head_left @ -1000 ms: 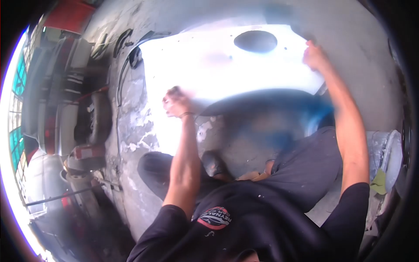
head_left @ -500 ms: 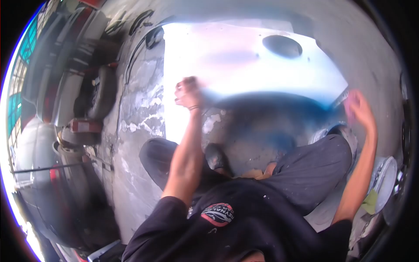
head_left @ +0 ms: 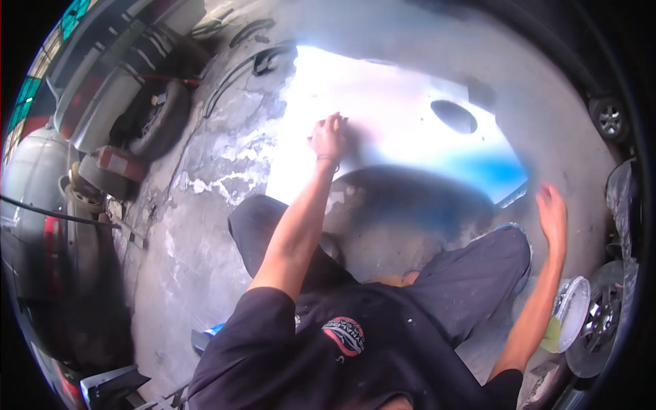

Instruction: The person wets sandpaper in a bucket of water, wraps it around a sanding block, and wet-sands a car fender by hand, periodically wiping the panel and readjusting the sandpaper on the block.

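Observation:
A large pale panel point(head_left: 383, 89) with an oval hole lies in front of me, strongly lit, with a blue patch near its right end. Over its left part is my left hand point(head_left: 328, 140), fingers curled together; anything inside them is too small to make out. My right hand point(head_left: 552, 215) is off the panel's right end, fingers drawn together and slightly blurred. A faint pinkish patch shows at its fingertips, but I cannot make out what it is.
Car parts and a bumper point(head_left: 164, 119) stand at the left. A white bucket point(head_left: 574, 314) with a green cloth point(head_left: 552, 335) is by my right arm, beside a wheel point(head_left: 601, 321). Dark curved strips point(head_left: 232, 75) lie on the floor beyond the panel's left end.
The view has turned, and the panel appears farther right and more slanted. My right hand has left the panel's upper right edge and come down past its right end. My left hand remains over the panel.

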A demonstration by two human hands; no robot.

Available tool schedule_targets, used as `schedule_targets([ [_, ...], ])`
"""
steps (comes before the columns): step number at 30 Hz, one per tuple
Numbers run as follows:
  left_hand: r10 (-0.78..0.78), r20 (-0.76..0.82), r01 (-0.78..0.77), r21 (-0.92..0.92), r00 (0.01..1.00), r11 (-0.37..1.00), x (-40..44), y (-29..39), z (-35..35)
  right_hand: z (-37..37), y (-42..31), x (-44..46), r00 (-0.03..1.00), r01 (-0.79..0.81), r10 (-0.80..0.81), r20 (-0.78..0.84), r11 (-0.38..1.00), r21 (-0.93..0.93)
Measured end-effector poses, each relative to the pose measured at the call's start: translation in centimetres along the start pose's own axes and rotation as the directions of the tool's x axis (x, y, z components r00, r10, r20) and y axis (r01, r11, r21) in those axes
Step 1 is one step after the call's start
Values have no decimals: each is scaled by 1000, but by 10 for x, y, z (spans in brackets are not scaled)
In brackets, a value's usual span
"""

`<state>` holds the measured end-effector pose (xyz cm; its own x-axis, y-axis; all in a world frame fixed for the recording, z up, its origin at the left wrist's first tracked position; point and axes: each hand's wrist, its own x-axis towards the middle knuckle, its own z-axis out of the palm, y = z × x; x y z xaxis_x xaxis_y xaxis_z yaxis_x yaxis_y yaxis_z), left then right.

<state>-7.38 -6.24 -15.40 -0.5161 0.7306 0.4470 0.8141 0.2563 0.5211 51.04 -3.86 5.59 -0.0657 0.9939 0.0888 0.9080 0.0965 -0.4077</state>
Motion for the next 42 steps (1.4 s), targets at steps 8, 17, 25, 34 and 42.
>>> schedule_targets([
  [8,343,430,509,-840,835,-187,41,66,-145,176,-252,57,826,-207,-412,384,412,887],
  [17,474,345,536,-764,810,-360,75,102,-200,143,-390,-22,656,-668,-712,249,-395,631],
  [25,364,499,411,-863,786,293,105,56,-170,220,-334,38,829,-454,-463,314,-231,861],
  [34,-161,392,283,-278,906,918,151,-157,-104,340,-253,83,825,561,-521,-220,804,200],
  [42,-356,733,259,249,579,933,70,-175,-77,343,-245,90,814,575,-556,-170,812,100],
])
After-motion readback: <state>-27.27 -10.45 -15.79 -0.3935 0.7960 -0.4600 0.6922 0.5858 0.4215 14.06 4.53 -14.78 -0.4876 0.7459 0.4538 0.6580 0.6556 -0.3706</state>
